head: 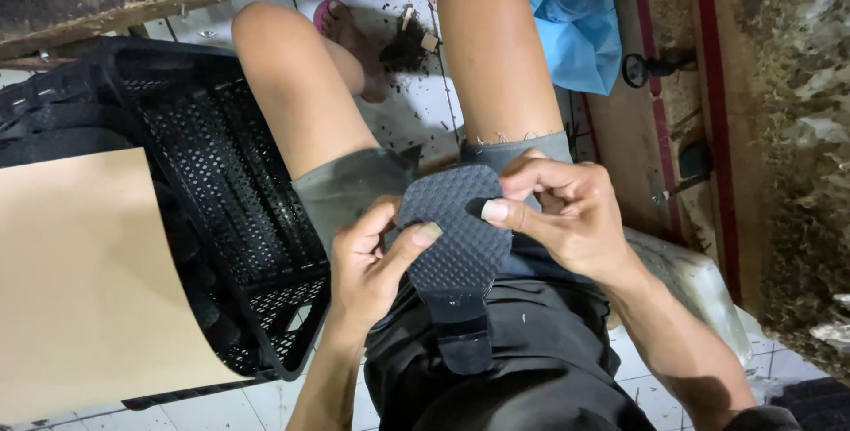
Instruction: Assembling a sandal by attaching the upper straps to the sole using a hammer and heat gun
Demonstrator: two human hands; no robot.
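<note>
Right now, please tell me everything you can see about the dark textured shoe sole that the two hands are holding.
The dark textured shoe sole is black or dark grey, with a woven-looking pattern of small bumps over its wide, rounded front. It narrows toward a smooth, flat heel part that points at the person's body. It looks like rubber or foam. It is held flat above the lap, pattern upward. The left hand pinches its left edge with the thumb on top; the right hand grips its upper right edge.

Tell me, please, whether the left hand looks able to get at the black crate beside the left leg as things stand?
Probably yes: the black crate stands right beside the left hand, nothing between. But that hand is gripping the black textured sole piece with the right hand.
</note>
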